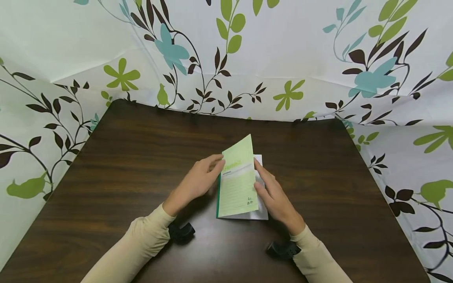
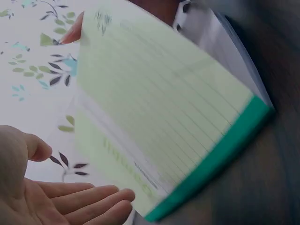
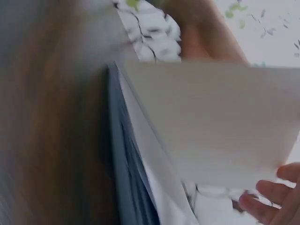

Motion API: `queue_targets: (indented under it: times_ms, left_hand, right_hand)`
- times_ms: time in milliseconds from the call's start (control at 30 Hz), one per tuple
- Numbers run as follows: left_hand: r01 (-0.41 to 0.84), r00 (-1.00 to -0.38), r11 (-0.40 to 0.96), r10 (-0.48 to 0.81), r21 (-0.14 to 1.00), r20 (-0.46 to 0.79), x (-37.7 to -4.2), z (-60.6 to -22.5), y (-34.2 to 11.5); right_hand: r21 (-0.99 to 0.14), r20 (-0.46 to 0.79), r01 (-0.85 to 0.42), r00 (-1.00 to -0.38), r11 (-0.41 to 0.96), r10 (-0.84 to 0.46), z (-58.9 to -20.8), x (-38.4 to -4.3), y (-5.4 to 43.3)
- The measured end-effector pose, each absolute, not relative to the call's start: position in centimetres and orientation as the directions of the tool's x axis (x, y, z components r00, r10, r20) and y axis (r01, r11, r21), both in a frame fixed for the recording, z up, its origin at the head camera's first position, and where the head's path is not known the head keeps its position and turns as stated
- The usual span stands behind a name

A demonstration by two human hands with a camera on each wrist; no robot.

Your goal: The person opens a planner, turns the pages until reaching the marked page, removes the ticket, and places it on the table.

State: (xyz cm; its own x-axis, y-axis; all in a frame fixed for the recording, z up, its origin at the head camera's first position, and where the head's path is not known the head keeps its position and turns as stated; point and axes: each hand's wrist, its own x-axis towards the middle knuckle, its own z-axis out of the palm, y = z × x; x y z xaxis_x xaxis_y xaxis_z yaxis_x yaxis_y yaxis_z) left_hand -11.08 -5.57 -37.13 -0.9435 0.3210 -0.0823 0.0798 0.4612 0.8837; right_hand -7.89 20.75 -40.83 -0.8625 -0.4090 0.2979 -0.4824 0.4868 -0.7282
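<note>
A green notebook (image 1: 238, 188) is lying near the middle of the dark wooden table (image 1: 134, 169), its pale cover (image 1: 235, 198) standing partly lifted and white paper (image 1: 262, 210) showing beneath. The green spine (image 2: 211, 164) is facing the person's left. The left hand (image 1: 199, 175) is hovering by the cover's upper corner on that side, palm open and fingers extended — whether they are touching it, I cannot tell. The right hand (image 1: 274, 192) is resting its fingertips against the cover's free edge, fingers loose rather than curled round it. Cream sleeves (image 1: 141, 241) are covering both forearms, and a black device (image 1: 182, 232) is sitting at each wrist. Behind the table, a white leaf-patterned cloth (image 1: 106, 35) is hanging.
</note>
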Motion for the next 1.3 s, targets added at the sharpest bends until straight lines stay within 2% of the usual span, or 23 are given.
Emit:
queue_targets:
  times_ms: [233, 500, 567, 667, 800, 900, 1000, 1133, 1300]
  left_hand:
    - [0.102, -0.942, 0.485, 0.327, 0.869, -0.072, -10.2, -35.7, -5.3]
    - [0.064, -0.953, 0.526, 0.283, 0.848, -0.104, -9.5, -34.5, -5.3]
    - [0.064, -0.959, 0.549, 0.266, 0.833, -0.101, -9.5, -34.2, -5.5]
    - [0.078, -0.965, 0.575, 0.249, 0.814, -0.083, -9.6, -33.7, -6.2]
    - [0.096, -0.974, 0.597, 0.221, 0.796, -0.048, -9.8, -33.2, -7.3]
    - [0.106, -0.976, 0.619, 0.216, 0.778, -0.039, -10.1, -32.9, -8.1]
    - [0.109, -0.976, 0.635, 0.216, 0.764, -0.041, -10.4, -32.9, -9.0]
    - [0.095, -0.973, 0.646, 0.220, 0.757, -0.066, -10.8, -33.0, -10.9]
    - [0.017, -0.961, 0.640, 0.222, 0.768, -0.164, -11.3, -34.2, -13.7]
  right_hand:
    - [-0.755, 0.313, -0.564, -0.759, 0.335, -0.571, -41.1, -6.2, 18.3]
    - [-0.681, 0.330, -0.676, -0.627, 0.282, -0.706, -41.5, -5.4, 16.7]
    - [-0.660, 0.319, -0.688, -0.620, 0.301, -0.717, -41.7, -5.3, 16.5]
    - [-0.648, 0.293, -0.660, -0.677, 0.381, -0.675, -41.8, -5.7, 16.6]
    - [-0.560, 0.323, -0.597, -0.796, 0.574, -0.512, -42.4, -7.4, 17.7]
    - [-0.481, 0.334, -0.491, -0.869, 0.726, -0.366, -43.0, -8.8, 19.0]
    - [-0.442, 0.260, -0.367, -0.926, 0.818, -0.274, -43.5, -9.7, 20.1]
    - [-0.427, 0.140, -0.264, -0.964, 0.865, -0.225, -43.8, -10.2, 20.9]
    - [-0.449, 0.048, -0.183, -0.982, 0.875, -0.181, -43.9, -10.6, 21.5]
